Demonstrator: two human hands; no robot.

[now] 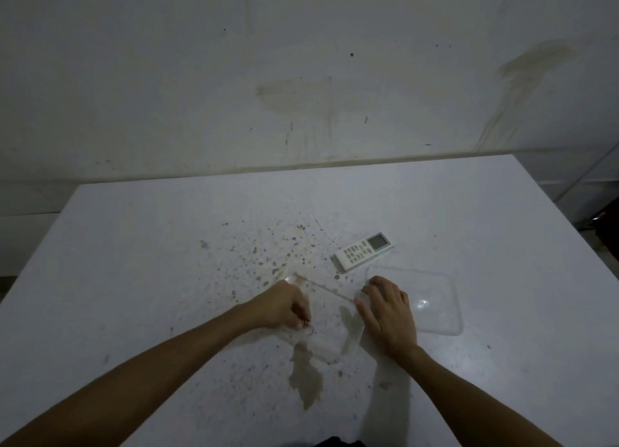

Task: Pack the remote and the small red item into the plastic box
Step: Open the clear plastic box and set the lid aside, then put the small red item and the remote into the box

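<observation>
Left hand (284, 306): fingers curled on near-left wall of clear plastic box (323, 319).
Right hand (388, 307): fingers spread flat on box's right edge.
Lid (435, 299): right, beside box.
Remote (363, 250): on table (134, 262), just beyond.
Red item: cannot tell.

Remote (364, 251) keypad: markings too small to read
Remote display: blank, no digits legible
Other readable text: none

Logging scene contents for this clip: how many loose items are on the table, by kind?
White remote: 1
Clear plastic box, held between left hand and right hand: 1
Clear plastic lid: 1
Small red item: 0 visible
Total: 3
</observation>
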